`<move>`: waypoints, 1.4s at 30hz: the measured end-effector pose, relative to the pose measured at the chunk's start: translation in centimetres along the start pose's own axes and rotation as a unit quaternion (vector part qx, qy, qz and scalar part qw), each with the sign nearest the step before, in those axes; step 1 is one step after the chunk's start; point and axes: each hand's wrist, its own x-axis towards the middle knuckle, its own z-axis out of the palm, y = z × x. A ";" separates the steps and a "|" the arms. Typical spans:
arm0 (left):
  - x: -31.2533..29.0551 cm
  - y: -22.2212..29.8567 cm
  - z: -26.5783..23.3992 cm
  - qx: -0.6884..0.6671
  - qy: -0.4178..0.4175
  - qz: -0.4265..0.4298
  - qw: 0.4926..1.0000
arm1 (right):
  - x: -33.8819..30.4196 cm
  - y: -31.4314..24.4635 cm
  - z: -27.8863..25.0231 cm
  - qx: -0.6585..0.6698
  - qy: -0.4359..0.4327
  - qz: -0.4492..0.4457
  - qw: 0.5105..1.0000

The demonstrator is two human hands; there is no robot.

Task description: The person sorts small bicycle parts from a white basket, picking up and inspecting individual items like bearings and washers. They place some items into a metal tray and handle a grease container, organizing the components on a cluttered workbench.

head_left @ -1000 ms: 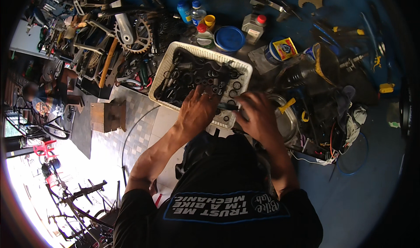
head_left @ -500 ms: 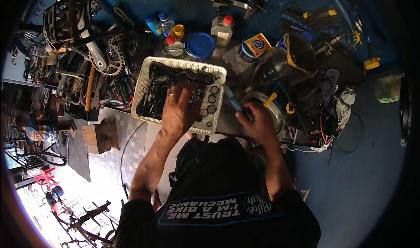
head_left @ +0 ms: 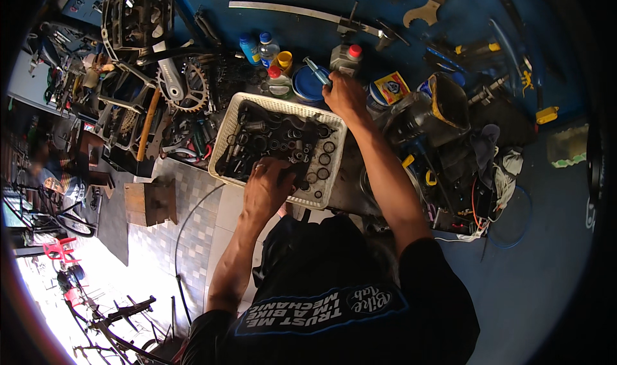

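- A basket (head_left: 334, 156) of small metal parts (head_left: 283, 143) sits mid-bench.
- The left hand (head_left: 268, 186) rests inside its near edge.
- The right hand (head_left: 345, 96) lies beyond its far right corner, beside a round tin (head_left: 307, 84).
- Bottles (head_left: 260, 48) stand behind the basket; a chainring (head_left: 186, 88) lies to its left.

A white basket (head_left: 334, 153) packed with dark metal parts fills the bench centre. Bottles (head_left: 260, 48), a round blue lid (head_left: 308, 85) and a grey can (head_left: 346, 57) crowd just behind it, a chainring (head_left: 187, 90) and tools at its left, tangled cables (head_left: 475, 198) at its right. Bare blue surface (head_left: 533, 262) lies open at far right.
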 end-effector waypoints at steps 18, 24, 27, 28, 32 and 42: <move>-0.2 -1.3 -0.8 -0.025 -0.026 -0.024 0.999 | 0.8 -3.0 0.2 -0.047 0.018 -0.018 0.999; 0.7 -0.5 0.5 0.010 -0.053 -0.029 0.998 | -4.9 -2.9 -3.9 0.028 0.081 -0.065 0.994; 1.6 0.1 2.0 0.077 -0.117 -0.041 0.989 | -11.1 -3.2 -5.9 0.074 0.086 -0.088 0.990; 1.9 0.4 2.6 0.107 -0.133 -0.036 0.985 | -13.4 -3.3 -6.4 0.105 0.075 -0.087 0.988; 3.0 1.6 4.7 0.185 -0.185 -0.032 0.964 | -20.5 -2.7 -7.6 0.178 0.044 -0.081 0.980; 3.4 0.9 7.4 0.257 -0.207 0.002 0.944 | -24.9 16.6 -16.1 -0.093 0.252 0.201 0.942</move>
